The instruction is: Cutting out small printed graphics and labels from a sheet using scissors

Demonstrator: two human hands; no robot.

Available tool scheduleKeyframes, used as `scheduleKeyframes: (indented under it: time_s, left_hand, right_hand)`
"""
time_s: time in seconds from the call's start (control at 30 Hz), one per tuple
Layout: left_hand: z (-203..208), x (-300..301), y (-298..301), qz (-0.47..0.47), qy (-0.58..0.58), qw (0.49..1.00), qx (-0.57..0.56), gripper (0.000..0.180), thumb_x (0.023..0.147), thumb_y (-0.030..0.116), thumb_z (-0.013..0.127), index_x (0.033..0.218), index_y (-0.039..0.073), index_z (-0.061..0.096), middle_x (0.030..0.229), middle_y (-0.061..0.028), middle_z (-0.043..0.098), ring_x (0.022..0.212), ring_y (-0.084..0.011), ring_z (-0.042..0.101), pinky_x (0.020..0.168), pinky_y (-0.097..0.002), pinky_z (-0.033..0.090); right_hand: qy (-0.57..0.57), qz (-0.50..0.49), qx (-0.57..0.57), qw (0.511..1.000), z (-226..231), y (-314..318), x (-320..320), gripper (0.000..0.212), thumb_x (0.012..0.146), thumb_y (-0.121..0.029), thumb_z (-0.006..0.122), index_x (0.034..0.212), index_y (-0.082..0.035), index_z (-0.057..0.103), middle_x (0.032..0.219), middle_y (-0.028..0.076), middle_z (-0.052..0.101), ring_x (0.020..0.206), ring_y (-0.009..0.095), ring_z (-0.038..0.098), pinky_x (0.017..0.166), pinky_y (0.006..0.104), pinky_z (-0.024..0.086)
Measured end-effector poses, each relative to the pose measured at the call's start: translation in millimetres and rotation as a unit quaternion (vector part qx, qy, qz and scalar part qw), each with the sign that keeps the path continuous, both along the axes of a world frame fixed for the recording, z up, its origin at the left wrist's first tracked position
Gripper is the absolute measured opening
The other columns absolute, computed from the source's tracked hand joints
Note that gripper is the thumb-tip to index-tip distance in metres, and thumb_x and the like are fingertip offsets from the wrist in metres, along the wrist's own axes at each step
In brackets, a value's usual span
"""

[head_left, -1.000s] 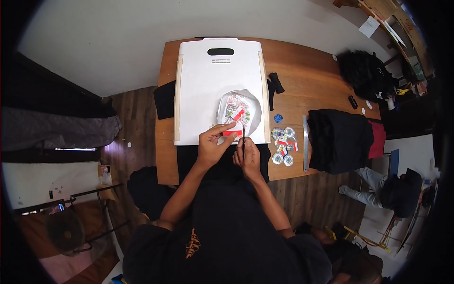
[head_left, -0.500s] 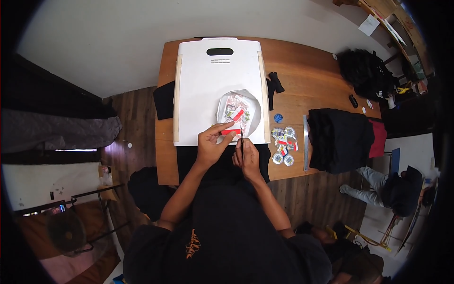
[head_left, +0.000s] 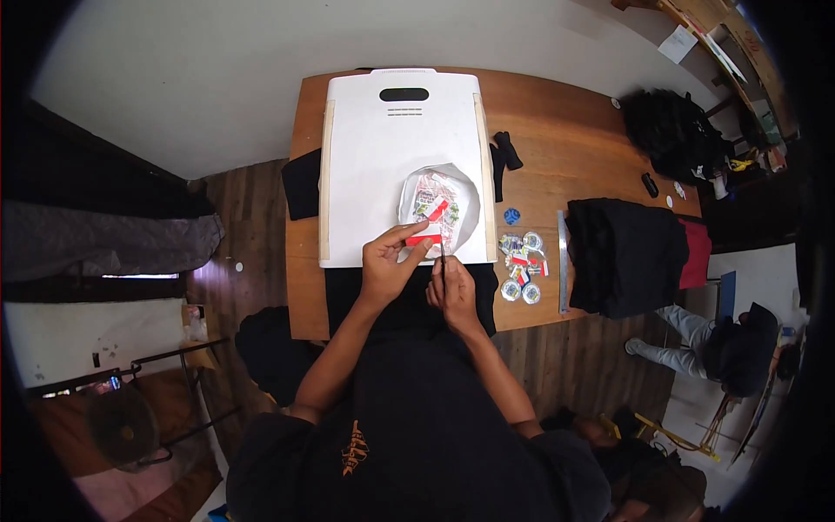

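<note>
Between the thumb and fingers of my left hand (head_left: 390, 259) is a small red-and-white rectangular piece (head_left: 424, 237), held flat over a white paper-like bag or bowl (head_left: 473, 209). Several printed white, red and green pieces (head_left: 437, 187) lie inside that container. My right hand (head_left: 454, 291) is closed around a slim dark pointed tool (head_left: 443, 259), whose exact kind I cannot make out. Its tip points away from me, close beside the right end of the red-and-white piece. Both hands are at the near edge of a white board (head_left: 365, 174).
Right of the board, round badge-like pieces and red-and-white ones (head_left: 522, 265) lie on the wooden table (head_left: 557, 130), near a blue disc (head_left: 511, 217). A metal ruler (head_left: 563, 261) lies beside folded black cloth (head_left: 622, 257). Farther right is a black backpack (head_left: 674, 135); another person (head_left: 739, 348) is beyond.
The dark tool's tip has drawn back slightly toward me, and its angle has shifted. The red-and-white piece in my left hand shows more of its white part.
</note>
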State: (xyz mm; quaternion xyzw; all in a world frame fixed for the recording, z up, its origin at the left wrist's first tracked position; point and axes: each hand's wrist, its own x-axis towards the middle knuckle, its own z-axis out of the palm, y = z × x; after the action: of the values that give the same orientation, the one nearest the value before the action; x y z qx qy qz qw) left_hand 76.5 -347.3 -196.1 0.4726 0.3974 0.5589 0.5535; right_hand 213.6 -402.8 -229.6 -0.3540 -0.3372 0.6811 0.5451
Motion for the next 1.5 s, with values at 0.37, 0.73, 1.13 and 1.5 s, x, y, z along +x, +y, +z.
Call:
scheduleKeyframes:
  time_s: [0.37, 0.73, 1.13, 1.5]
  left_hand:
    - [-1.9, -0.7, 0.7, -0.003, -0.004, 1.0, 0.005, 0.034, 0.089, -0.009, 0.068, 0.122, -0.01, 0.063, 0.113, -0.0149, 0.067, 0.105, -0.0159, 0.063, 0.094, -0.0269, 0.052]
    - [0.9, -0.3, 0.0, 0.0, 0.0, 1.0, 0.0, 0.034, 0.089, -0.009, 0.068, 0.122, -0.009, 0.064, 0.11, -0.0137, 0.067, 0.101, -0.0149, 0.064, 0.092, -0.0258, 0.052]
    - [1.2, -0.1, -0.5, -0.001, -0.003, 1.0, -0.002, 0.034, 0.088, -0.009, 0.068, 0.122, -0.009, 0.063, 0.111, -0.0149, 0.067, 0.105, -0.0166, 0.064, 0.094, -0.0278, 0.052]
    - [-0.9, 0.9, -1.2, -0.006, 0.01, 1.0, 0.006, 0.033, 0.089, -0.008, 0.069, 0.121, -0.008, 0.064, 0.108, -0.0122, 0.068, 0.097, -0.0118, 0.063, 0.087, -0.0236, 0.052]
  right_hand:
    - [0.0, 0.005, -0.008, 1.0, -2.2, -2.7, -0.6, 0.036, 0.109, -0.038, 0.033, 0.098, -0.007, 0.048, 0.055, -0.005, 0.031, 0.041, 0.006, 0.026, 0.043, 0.0232, 0.026]
    - [0.008, 0.005, 0.002, 1.0, -2.2, -3.7, 0.6, 0.035, 0.11, -0.037, 0.033, 0.098, -0.007, 0.047, 0.055, -0.005, 0.03, 0.041, 0.006, 0.026, 0.043, 0.0237, 0.026]
    - [0.006, 0.001, 0.0, 1.0, -3.4, -4.0, -0.7, 0.034, 0.11, -0.036, 0.033, 0.097, -0.008, 0.047, 0.056, -0.004, 0.032, 0.042, 0.006, 0.026, 0.044, 0.0238, 0.026]
    - [0.007, -0.007, 0.002, 1.0, 0.3, -2.0, -1.4, 0.035, 0.11, -0.036, 0.033, 0.096, -0.007, 0.047, 0.055, -0.004, 0.031, 0.041, 0.006, 0.026, 0.043, 0.024, 0.026]
